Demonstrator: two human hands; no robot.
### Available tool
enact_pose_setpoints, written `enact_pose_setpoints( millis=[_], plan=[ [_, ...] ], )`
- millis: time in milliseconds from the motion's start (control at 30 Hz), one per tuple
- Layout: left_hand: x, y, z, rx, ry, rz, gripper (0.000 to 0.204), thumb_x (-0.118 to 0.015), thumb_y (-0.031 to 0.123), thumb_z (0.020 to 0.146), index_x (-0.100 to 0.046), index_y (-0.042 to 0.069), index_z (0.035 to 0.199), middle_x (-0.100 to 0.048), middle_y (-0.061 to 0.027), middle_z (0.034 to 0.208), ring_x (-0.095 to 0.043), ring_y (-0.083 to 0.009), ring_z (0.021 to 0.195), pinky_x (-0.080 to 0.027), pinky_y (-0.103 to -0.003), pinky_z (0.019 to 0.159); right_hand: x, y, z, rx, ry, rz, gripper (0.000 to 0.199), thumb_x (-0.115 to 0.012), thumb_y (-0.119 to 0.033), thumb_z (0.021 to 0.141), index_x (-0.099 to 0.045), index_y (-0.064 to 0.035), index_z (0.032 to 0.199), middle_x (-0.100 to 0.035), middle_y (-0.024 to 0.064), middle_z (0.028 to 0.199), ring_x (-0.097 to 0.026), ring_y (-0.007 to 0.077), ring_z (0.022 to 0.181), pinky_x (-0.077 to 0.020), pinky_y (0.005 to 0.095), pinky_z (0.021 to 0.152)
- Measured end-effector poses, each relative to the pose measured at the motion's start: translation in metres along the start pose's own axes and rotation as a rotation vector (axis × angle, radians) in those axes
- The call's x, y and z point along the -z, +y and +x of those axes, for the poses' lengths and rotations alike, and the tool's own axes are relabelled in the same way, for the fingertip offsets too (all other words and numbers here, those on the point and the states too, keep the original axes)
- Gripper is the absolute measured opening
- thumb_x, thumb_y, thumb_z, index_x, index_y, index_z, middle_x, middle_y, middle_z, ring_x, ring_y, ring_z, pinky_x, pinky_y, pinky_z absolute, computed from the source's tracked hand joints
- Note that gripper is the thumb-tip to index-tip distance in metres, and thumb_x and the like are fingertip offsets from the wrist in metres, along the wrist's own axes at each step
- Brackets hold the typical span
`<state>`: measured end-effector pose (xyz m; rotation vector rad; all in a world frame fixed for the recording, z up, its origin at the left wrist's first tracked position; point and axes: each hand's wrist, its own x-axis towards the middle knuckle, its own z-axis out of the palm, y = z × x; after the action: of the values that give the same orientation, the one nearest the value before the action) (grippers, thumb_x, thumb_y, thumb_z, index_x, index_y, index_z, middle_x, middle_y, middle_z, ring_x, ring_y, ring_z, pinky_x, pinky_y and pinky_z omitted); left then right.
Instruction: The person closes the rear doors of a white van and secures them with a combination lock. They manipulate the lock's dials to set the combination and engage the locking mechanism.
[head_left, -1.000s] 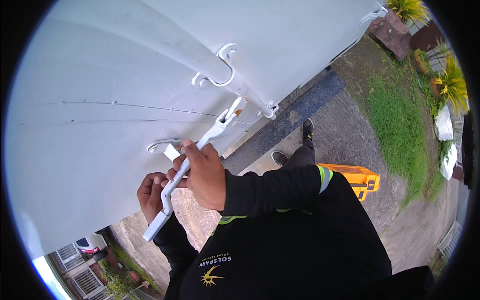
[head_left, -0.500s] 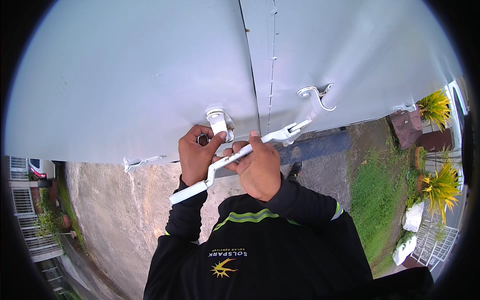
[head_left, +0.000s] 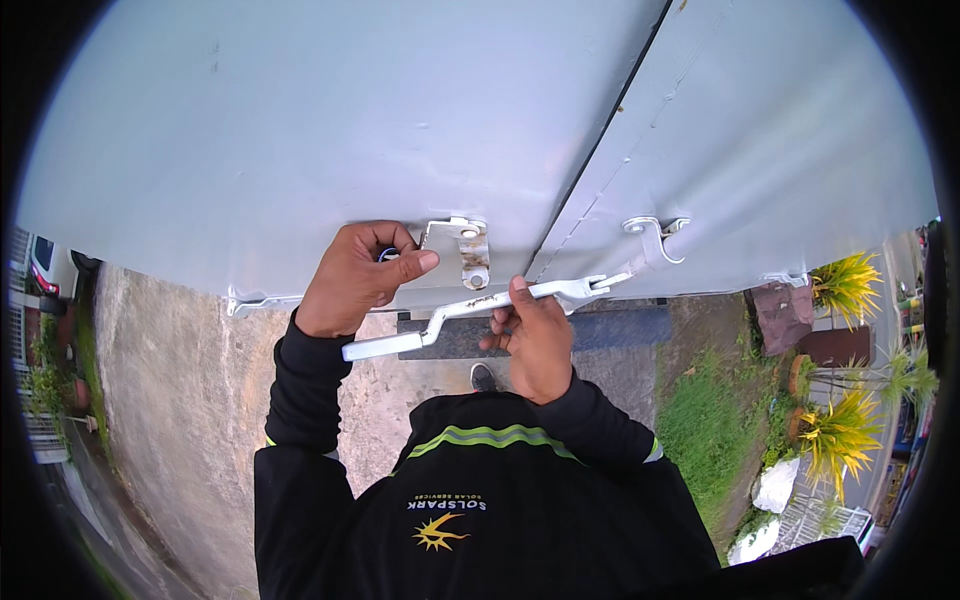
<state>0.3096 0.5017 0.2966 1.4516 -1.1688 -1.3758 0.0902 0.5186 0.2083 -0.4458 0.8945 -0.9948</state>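
Note:
I face two large white metal doors (head_left: pixel 330 130) that meet at a dark vertical seam. My right hand (head_left: pixel 535 340) grips the long white latch handle (head_left: pixel 480 305), which runs level from the hinge fitting near a hook bracket (head_left: pixel 655 240) toward the left. My left hand (head_left: pixel 360 275) is closed around something small and dark beside the white latch plate (head_left: pixel 462 250) on the left door; what it holds is mostly hidden by the fingers. Both arms wear black sleeves.
A concrete yard (head_left: pixel 180 400) lies below the doors. Grass (head_left: pixel 710 440) and yellow-green potted plants (head_left: pixel 840 430) are at the right, with white sacks (head_left: pixel 775 485) near them. A parked car (head_left: pixel 45 265) and a fence are at the far left. My shoe (head_left: pixel 483 378) shows below the handle.
The view swung so the door seam now sits right of centre. The handle went from slanted to nearly level, and my left hand moved from the handle to the latch plate.

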Motion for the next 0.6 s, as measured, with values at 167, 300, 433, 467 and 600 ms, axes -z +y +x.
enact_pose_setpoints(
  millis=[167,300,433,467,600],
  plan=[
    [-0.014,0.033,-0.007,-0.138,0.077,0.495,0.036,-0.086,0.024,0.087,-0.063,0.001,0.072,-0.055,-0.0002,0.065,-0.045,-0.0094,0.061,-0.039,-0.03,0.054,0.0,0.009,0.006,0.096,-0.033,0.0,0.029,-0.062,-0.033,0.107,-0.057,-0.0061,0.1,-0.054,0.0005,0.075,-0.053,0.0115,0.064,-0.0502,0.0305,0.056],
    [-0.032,0.043,-0.014,-0.198,0.171,0.719,0.036,-0.086,0.024,0.085,-0.061,0.0,0.075,-0.057,-0.0081,0.066,-0.049,-0.0148,0.059,-0.042,-0.033,0.055,0.0,0.012,0.008,0.107,-0.014,0.037,0.027,-0.063,-0.03,0.106,-0.057,-0.0043,0.102,-0.056,0.0019,0.075,-0.056,0.0123,0.062,-0.0506,0.03,0.053],
    [-0.051,0.036,-0.015,-0.455,0.251,0.868,0.034,-0.085,0.021,0.083,-0.058,0.0,0.078,-0.058,-0.0098,0.068,-0.052,-0.0203,0.054,-0.045,-0.037,0.054,-0.004,0.014,0.009,0.131,-0.029,0.11,0.028,-0.062,-0.03,0.107,-0.058,-0.0021,0.104,-0.057,0.0036,0.075,-0.06,0.0144,0.062,-0.0529,0.0311,0.053],
    [-0.053,0.034,-0.015,-0.496,0.27,0.882,0.033,-0.085,0.02,0.083,-0.058,0.001,0.078,-0.058,-0.0095,0.068,-0.052,-0.0208,0.053,-0.045,-0.037,0.054,-0.005,0.014,0.01,0.136,-0.013,0.099,0.028,-0.062,-0.03,0.107,-0.058,-0.002,0.104,-0.057,0.0038,0.075,-0.06,0.0146,0.062,-0.053,0.0313,0.053],
    [-0.051,0.027,-0.008,-0.508,0.334,0.835,0.032,-0.086,0.019,0.081,-0.059,0.003,0.081,-0.061,-0.009,0.069,-0.056,-0.0206,0.051,-0.044,-0.034,0.049,-0.007,0.014,0.012,0.156,-0.017,0.069,0.031,-0.062,-0.031,0.107,-0.058,-0.0011,0.103,-0.058,0.0047,0.074,-0.06,0.0154,0.059,-0.0531,0.0318,0.052]
  ],
)
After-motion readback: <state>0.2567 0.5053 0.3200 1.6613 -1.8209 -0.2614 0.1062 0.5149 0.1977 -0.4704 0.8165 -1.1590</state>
